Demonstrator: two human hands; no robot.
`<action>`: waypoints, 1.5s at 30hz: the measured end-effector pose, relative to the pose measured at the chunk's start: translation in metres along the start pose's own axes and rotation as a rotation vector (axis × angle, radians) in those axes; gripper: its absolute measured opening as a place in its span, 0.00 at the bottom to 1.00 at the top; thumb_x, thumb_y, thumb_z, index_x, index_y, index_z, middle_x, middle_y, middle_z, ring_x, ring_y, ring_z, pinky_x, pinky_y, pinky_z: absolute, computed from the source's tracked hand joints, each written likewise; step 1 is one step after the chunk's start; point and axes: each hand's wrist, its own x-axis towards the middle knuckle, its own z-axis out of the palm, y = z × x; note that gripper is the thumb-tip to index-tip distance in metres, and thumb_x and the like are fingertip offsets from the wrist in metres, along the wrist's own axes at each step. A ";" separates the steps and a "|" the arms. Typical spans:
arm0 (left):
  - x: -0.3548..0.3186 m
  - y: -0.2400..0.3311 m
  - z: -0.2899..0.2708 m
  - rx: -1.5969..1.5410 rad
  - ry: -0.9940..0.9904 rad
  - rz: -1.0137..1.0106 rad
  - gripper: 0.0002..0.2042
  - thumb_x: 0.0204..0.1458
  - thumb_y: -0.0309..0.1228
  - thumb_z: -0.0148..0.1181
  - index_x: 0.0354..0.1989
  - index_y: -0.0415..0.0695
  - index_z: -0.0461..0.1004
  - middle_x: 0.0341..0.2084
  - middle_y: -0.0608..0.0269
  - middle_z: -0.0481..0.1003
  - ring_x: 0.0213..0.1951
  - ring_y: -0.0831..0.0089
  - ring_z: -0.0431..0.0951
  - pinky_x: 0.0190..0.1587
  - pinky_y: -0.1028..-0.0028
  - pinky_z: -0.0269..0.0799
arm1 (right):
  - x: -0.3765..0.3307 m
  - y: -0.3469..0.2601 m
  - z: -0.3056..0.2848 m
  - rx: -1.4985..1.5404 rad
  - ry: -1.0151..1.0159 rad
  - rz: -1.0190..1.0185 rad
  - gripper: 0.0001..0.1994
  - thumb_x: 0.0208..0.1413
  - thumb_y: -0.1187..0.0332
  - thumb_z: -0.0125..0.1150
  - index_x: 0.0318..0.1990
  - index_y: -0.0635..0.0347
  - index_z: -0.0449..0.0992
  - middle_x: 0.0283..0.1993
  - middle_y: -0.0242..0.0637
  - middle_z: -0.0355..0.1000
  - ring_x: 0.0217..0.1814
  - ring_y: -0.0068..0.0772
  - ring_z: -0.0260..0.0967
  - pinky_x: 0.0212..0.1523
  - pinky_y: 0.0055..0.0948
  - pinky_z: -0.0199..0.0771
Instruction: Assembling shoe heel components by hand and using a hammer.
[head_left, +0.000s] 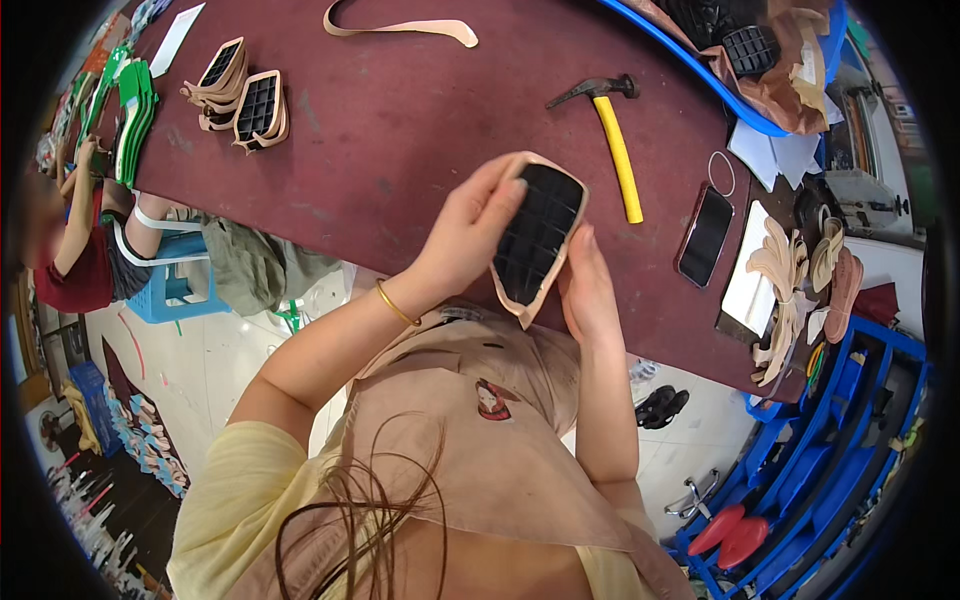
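Note:
Between my hands is a black gridded shoe heel [538, 228], its rim wrapped in a beige leather strip whose end points down toward my apron. My left hand [475, 222] grips its upper left side, with the thumb on the black face and the other fingers hidden behind. On the lower right edge, my right hand [590, 285] holds the wrapped side; some of its fingers are hidden. A hammer [617, 150] with a yellow handle lies just beyond my right hand. Similar wrapped heels [258, 108] are stacked at the far left of the table.
The dark red table [400, 130] carries a loose beige strip [420, 28], a phone [706, 236], bundled beige strips [778, 270] and a blue-rimmed tray [735, 115] of black heels. A blue rack [820, 450] stands at right. Another person [75, 245] sits at left.

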 end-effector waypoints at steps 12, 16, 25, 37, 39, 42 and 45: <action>0.000 0.010 0.006 0.154 -0.123 -0.156 0.17 0.62 0.32 0.46 0.55 0.36 0.66 0.43 0.65 0.73 0.44 0.82 0.70 0.48 0.78 0.67 | 0.012 -0.006 -0.004 -0.985 0.254 -0.406 0.16 0.66 0.63 0.37 0.41 0.67 0.68 0.39 0.49 0.70 0.41 0.45 0.70 0.42 0.36 0.67; 0.000 0.004 0.000 0.200 -0.126 -0.200 0.16 0.62 0.32 0.45 0.54 0.36 0.66 0.41 0.64 0.74 0.43 0.81 0.71 0.47 0.77 0.68 | 0.012 -0.012 -0.007 -0.909 0.128 -0.252 0.15 0.65 0.64 0.38 0.37 0.65 0.69 0.30 0.48 0.70 0.33 0.49 0.69 0.37 0.39 0.67; 0.009 0.014 -0.002 0.457 -0.262 -0.172 0.16 0.61 0.34 0.46 0.50 0.35 0.70 0.37 0.61 0.76 0.40 0.80 0.72 0.45 0.75 0.69 | 0.026 -0.039 -0.011 -0.946 -0.149 -0.079 0.14 0.64 0.62 0.41 0.33 0.64 0.67 0.26 0.53 0.69 0.32 0.59 0.68 0.33 0.46 0.66; 0.030 -0.044 -0.041 1.064 0.207 0.351 0.16 0.53 0.28 0.51 0.50 0.41 0.70 0.42 0.51 0.69 0.44 0.51 0.66 0.50 0.61 0.63 | 0.109 -0.021 -0.048 -1.796 0.538 -0.796 0.18 0.54 0.61 0.59 0.47 0.63 0.70 0.36 0.43 0.68 0.39 0.42 0.66 0.36 0.36 0.68; 0.020 -0.020 -0.061 0.902 -0.062 0.400 0.19 0.50 0.24 0.54 0.52 0.45 0.69 0.48 0.52 0.66 0.53 0.54 0.63 0.55 0.61 0.58 | 0.123 -0.016 -0.075 -1.745 0.461 -0.670 0.17 0.56 0.62 0.56 0.49 0.63 0.69 0.42 0.46 0.67 0.38 0.46 0.67 0.37 0.41 0.69; -0.010 0.001 -0.078 1.015 -0.434 0.454 0.19 0.47 0.22 0.57 0.50 0.48 0.71 0.50 0.57 0.67 0.58 0.57 0.61 0.56 0.60 0.57 | 0.112 -0.028 -0.059 -1.519 0.371 -0.580 0.15 0.57 0.66 0.53 0.49 0.63 0.68 0.41 0.48 0.67 0.37 0.49 0.69 0.38 0.45 0.68; -0.017 -0.011 -0.085 0.955 -0.430 0.457 0.10 0.47 0.24 0.60 0.39 0.48 0.76 0.43 0.65 0.73 0.55 0.63 0.66 0.55 0.61 0.57 | 0.062 -0.026 -0.027 -0.946 0.229 -0.535 0.20 0.58 0.73 0.50 0.59 0.59 0.66 0.29 0.43 0.69 0.28 0.37 0.69 0.30 0.34 0.69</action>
